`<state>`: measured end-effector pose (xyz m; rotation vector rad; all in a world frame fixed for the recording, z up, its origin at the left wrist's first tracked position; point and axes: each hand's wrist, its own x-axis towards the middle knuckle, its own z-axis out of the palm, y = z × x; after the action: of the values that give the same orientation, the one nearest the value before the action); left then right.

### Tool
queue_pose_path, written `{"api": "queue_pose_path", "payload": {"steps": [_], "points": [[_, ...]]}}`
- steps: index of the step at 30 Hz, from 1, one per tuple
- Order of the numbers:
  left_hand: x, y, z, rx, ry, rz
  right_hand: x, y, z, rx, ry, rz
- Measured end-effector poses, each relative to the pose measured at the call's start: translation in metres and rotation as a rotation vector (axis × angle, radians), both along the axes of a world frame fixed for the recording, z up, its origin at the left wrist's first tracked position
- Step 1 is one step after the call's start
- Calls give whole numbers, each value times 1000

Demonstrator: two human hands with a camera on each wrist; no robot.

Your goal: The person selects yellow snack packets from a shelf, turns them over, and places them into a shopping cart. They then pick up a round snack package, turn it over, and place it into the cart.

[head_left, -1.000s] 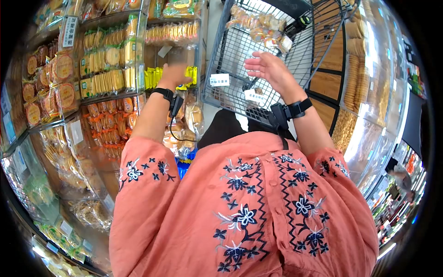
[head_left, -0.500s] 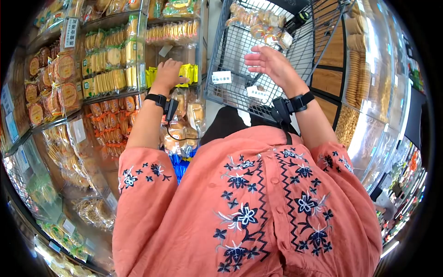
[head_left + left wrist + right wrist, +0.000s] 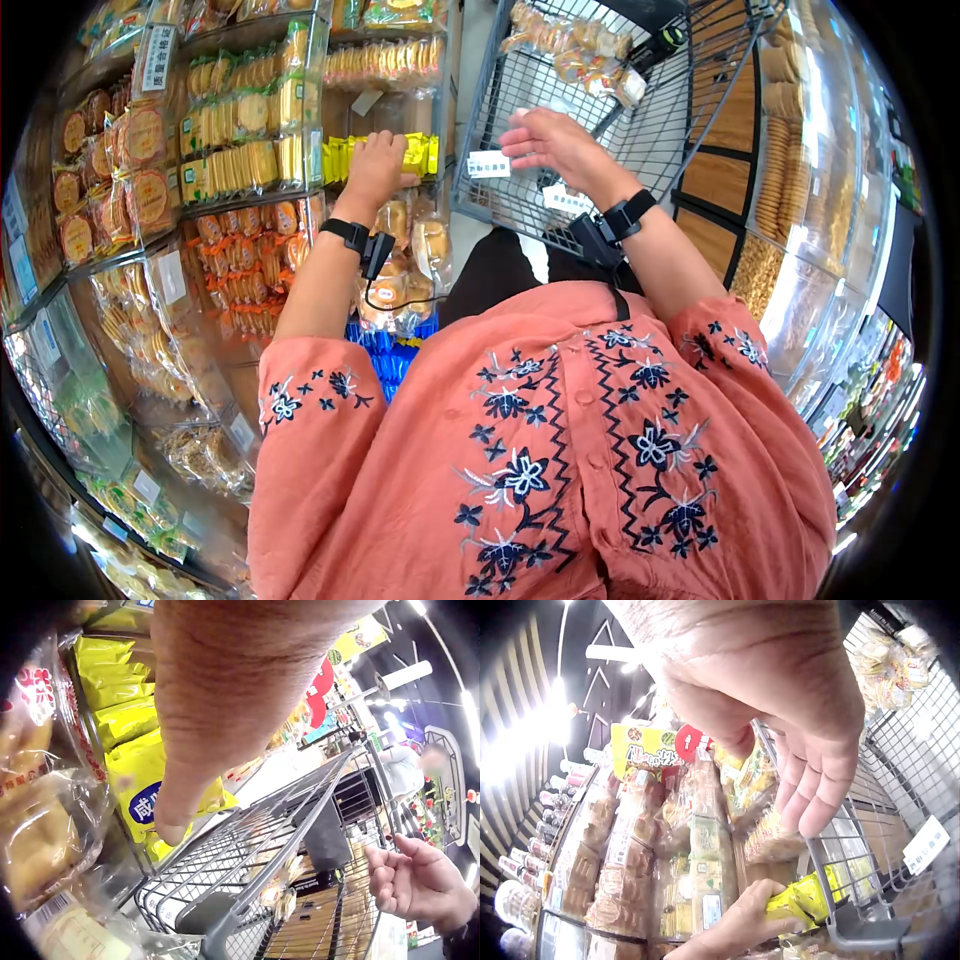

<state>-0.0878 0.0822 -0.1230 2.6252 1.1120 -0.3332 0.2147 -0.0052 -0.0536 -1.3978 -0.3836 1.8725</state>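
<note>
Currently | left hand (image 3: 375, 170): thumb on yellow packets (image 3: 422, 155), fingers partly hidden, can't tell if grip is closed | packets: row along shelf (image 3: 415, 112) near edge, reaching right corner | right hand (image 3: 565, 150): grip open, above cart (image 3: 478, 100) near end

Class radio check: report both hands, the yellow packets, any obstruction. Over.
Left hand gripping a yellow packet. Right hand open, empty, near the cart. Neighbouring packets crowd close; no other obstruction seen.
</note>
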Motion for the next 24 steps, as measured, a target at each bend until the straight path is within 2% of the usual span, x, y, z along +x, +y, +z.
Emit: {"api": "queue_pose_path", "payload": {"steps": [2,5,9,11,12,16,19,22,24], "points": [[-6,-2,-6,-36,-69,-20,-11,2,-3,0,-34,75],[-9,1,6,-156,-99,9,-26,8,-12,48,-81,206],[3,13,35,-393,-286,281,-49,18,-21,192,-187,387],[15,17,50,-524,-401,393,-63,25,-25,227,-231,425],[21,21,52,-524,-420,352,-66,29,-25,231,-206,428],[41,23,54,-678,-571,387,-61,41,-21,181,-86,359],[47,24,48,-1028,-707,573,-54,39,-14,184,-43,363],[41,36,30,-797,-728,544,-53,37,-23,129,-27,280],[28,50,10,-369,-403,343,-49,34,-29,96,-18,209]]}}
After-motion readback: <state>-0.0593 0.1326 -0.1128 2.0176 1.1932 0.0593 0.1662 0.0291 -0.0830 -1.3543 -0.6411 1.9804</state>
